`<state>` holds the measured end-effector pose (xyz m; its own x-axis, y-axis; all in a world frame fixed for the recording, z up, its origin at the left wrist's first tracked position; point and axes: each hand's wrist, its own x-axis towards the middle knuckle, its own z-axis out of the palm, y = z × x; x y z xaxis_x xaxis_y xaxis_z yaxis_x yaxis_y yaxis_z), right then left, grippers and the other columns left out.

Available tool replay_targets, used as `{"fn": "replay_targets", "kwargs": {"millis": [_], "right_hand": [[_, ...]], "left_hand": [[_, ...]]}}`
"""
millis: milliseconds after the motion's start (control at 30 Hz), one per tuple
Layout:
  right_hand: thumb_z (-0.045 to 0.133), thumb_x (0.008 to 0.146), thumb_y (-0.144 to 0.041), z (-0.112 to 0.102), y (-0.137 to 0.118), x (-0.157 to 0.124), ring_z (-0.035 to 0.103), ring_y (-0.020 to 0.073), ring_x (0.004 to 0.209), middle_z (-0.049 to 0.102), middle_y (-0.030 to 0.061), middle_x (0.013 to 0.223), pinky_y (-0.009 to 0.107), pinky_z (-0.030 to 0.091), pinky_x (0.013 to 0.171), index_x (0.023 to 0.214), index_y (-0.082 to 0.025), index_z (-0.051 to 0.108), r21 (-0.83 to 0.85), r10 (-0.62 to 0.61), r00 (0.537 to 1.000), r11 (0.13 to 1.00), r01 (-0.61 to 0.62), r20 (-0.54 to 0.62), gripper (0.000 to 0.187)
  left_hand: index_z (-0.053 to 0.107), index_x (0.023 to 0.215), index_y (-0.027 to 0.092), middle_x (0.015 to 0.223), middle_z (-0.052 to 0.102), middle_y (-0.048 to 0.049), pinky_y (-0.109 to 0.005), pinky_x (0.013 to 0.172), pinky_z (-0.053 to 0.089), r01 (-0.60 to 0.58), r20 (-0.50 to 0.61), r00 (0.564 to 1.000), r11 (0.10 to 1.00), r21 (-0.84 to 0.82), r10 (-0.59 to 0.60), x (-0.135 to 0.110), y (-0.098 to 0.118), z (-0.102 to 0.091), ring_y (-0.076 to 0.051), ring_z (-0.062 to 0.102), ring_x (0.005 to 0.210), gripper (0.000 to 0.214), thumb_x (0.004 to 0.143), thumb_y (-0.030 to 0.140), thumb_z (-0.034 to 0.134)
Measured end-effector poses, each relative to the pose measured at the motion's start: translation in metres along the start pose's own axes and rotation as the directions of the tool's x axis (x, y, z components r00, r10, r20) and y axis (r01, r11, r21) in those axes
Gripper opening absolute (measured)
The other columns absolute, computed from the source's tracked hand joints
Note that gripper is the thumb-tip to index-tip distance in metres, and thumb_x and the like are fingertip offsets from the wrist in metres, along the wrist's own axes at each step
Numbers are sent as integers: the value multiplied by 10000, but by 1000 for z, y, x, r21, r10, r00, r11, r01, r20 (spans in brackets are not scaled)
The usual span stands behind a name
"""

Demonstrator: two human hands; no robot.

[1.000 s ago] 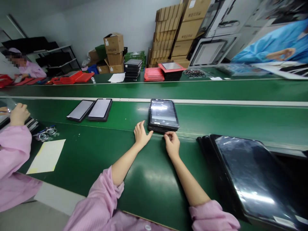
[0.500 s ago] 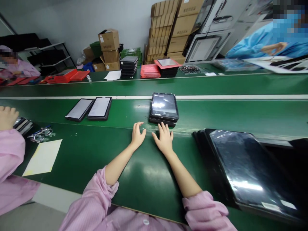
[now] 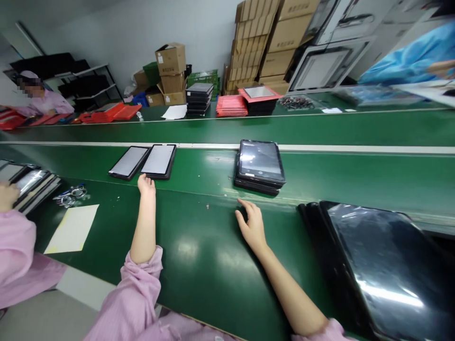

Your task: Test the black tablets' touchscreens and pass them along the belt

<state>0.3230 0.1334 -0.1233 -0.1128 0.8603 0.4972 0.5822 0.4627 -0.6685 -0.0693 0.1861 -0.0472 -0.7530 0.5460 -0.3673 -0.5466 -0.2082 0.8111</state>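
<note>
Two pale-screened tablets [image 3: 159, 159] show just beyond the left hand [image 3: 147, 185], with one yellowish sheet [image 3: 73, 229] to that hand's left. Beyond the right hand [image 3: 253, 225] sits one pile of dark tablets [image 3: 261, 163], and to its right one pile of larger dark panels [image 3: 384, 265], the number in each hard to tell. Farther off, past both hands, stand one dark stack [image 3: 199, 99], one red pile [image 3: 231, 106] and one red-topped dark pile [image 3: 261, 108].
</note>
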Motion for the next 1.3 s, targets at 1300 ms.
{"fn": "replay_targets", "kwargs": {"millis": [1300], "right_hand": [[796,734,-305,-39,-18,-23,705,169,714,745,48,856,283,592,685,974,-179,696,667,380,638,69,-742,670,290]], "left_hand": [[715,1049,147,935,749,-149,-469,888,538,347,491,451,653,673,-745,-123,-50,-80,-333,740,894,382,680,80,789]]}}
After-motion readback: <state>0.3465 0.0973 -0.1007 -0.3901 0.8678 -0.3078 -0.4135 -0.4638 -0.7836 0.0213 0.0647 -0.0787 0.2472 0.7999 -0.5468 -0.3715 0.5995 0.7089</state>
